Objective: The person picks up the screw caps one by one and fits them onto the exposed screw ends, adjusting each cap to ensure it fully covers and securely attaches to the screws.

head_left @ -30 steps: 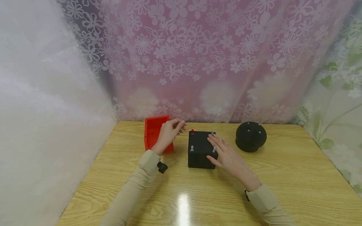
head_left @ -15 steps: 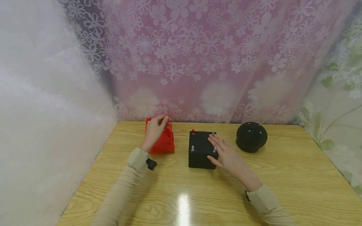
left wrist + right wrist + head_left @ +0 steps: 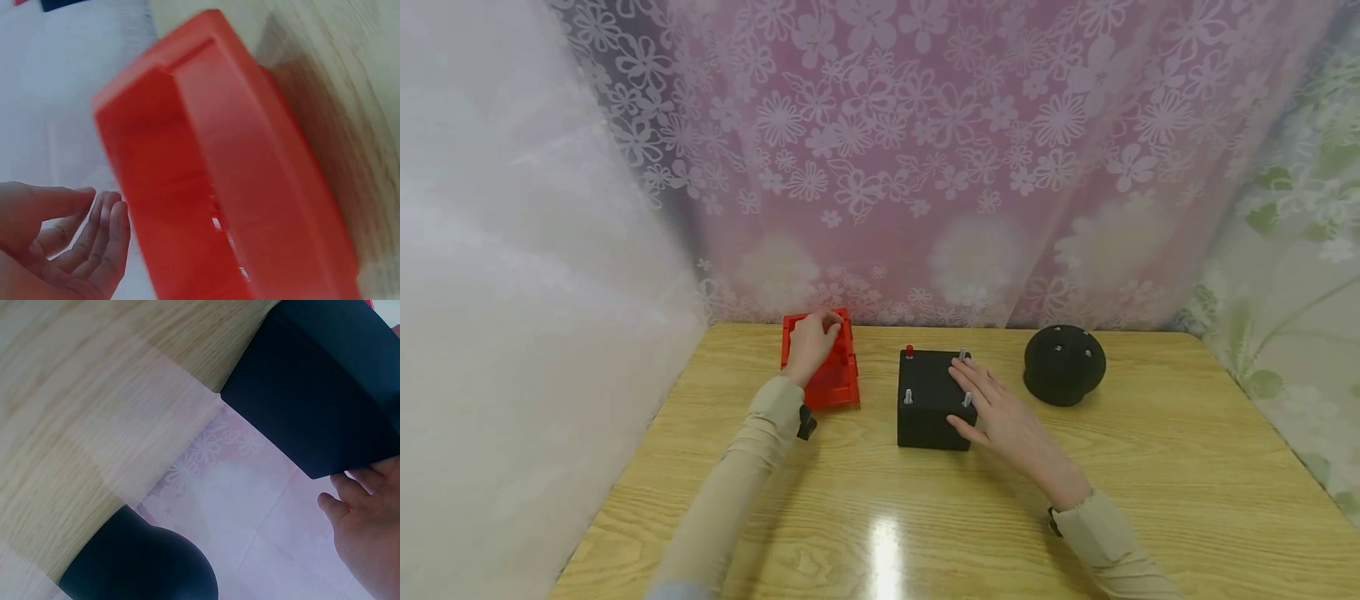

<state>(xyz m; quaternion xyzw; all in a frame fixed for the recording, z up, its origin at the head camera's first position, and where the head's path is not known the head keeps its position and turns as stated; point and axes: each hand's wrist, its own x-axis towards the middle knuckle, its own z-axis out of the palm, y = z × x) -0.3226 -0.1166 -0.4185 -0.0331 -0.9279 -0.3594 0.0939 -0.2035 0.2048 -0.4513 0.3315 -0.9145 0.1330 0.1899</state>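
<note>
My left hand [image 3: 809, 340] is over a red open-fronted bin [image 3: 835, 397] at the back left. In the left wrist view its thumb and fingers [image 3: 119, 219] bend loosely toward each other beside the bin's edge, with nothing seen between them. A black box [image 3: 931, 427] stands mid-table, metal posts [image 3: 908, 396] rising from its top corners. A small red cap [image 3: 909, 351] sits on the back left post. My right hand [image 3: 1009, 423] rests on the box's right side, fingers extended over the top and thumb at the front edge.
A rounded black object [image 3: 1063, 365] with small metal studs on top stands right of the box. The wooden table [image 3: 1000, 533] ends at a pink floral curtain [image 3: 880, 208] behind. Pale sheets [image 3: 550, 292] hang at both sides.
My left hand has moved left from beside the box to over the red bin, which has tipped and turned slightly. The right hand has stayed on the box.
</note>
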